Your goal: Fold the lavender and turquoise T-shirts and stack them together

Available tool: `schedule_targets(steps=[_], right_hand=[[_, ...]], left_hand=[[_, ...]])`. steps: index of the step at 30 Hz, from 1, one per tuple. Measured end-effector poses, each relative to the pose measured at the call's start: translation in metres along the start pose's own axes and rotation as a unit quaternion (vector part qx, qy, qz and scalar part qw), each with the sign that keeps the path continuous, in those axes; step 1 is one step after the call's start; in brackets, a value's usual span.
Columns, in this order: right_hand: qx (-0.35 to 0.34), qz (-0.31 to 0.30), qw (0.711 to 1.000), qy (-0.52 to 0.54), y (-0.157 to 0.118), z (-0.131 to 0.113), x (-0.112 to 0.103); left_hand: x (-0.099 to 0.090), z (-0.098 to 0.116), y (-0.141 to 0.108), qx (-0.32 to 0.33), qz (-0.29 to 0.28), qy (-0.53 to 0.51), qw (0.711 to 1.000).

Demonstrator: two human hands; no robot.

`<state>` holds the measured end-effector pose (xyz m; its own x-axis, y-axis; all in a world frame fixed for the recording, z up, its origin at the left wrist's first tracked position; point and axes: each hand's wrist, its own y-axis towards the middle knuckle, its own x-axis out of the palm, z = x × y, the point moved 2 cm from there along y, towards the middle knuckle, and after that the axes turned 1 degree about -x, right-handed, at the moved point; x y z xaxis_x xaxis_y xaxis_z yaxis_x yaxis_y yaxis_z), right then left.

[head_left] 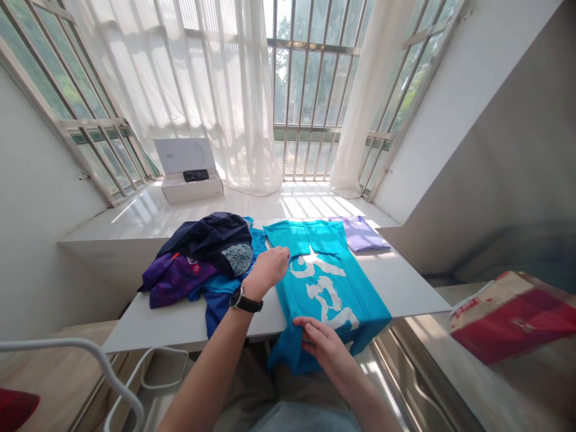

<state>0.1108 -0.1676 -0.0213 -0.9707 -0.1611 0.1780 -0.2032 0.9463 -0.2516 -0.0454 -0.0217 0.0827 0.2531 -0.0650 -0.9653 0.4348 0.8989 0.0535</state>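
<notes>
Head view, left grip (266,271) curled at the edge of a turquoise printed T-shirt (326,288), clench unclear; right grip (321,343) released, fingers flat on the lower shirt, white desk (153,327) beneath

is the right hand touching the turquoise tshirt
Touching: the head view shows the right hand lying on the turquoise T-shirt near its lower edge, with the fingers pressed on the fabric.

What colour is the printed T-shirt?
The T-shirt is turquoise with white print, best in the head view.
</notes>
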Motion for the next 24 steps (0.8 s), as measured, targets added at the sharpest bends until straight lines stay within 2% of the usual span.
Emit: schedule_targets(steps=[3, 7, 11, 14, 17, 19, 24], right_hand=[[0.007, 0.005, 1.000, -0.002, -0.001, 0.005, -0.004], [-0.049, 0.033, 0.991, -0.117, -0.010, 0.014, -0.006], [-0.110, 0.144, 0.946, -0.268, -0.023, 0.021, -0.004], [-0.169, 0.187, 0.902, -0.351, -0.031, 0.013, 0.002], [-0.189, 0.188, 0.868, -0.420, -0.034, -0.004, 0.003], [-0.177, 0.170, 0.860, -0.447, -0.034, -0.017, 0.000], [-0.130, 0.113, 0.888, -0.426, -0.026, -0.041, -0.006]], left_hand=[[0.005, -0.001, 0.044, -0.010, -0.068, 0.065, 0.996], [0.027, -0.005, 0.069, -0.054, -0.097, 0.086, 0.990], [0.045, -0.017, 0.077, -0.068, -0.085, 0.086, 0.990], [0.053, -0.023, 0.079, -0.069, -0.077, 0.081, 0.991], [0.058, -0.027, 0.078, -0.073, -0.057, 0.075, 0.993], [0.062, -0.029, 0.077, -0.075, -0.041, 0.070, 0.994], [0.066, -0.032, 0.077, -0.076, -0.008, 0.052, 0.996]])
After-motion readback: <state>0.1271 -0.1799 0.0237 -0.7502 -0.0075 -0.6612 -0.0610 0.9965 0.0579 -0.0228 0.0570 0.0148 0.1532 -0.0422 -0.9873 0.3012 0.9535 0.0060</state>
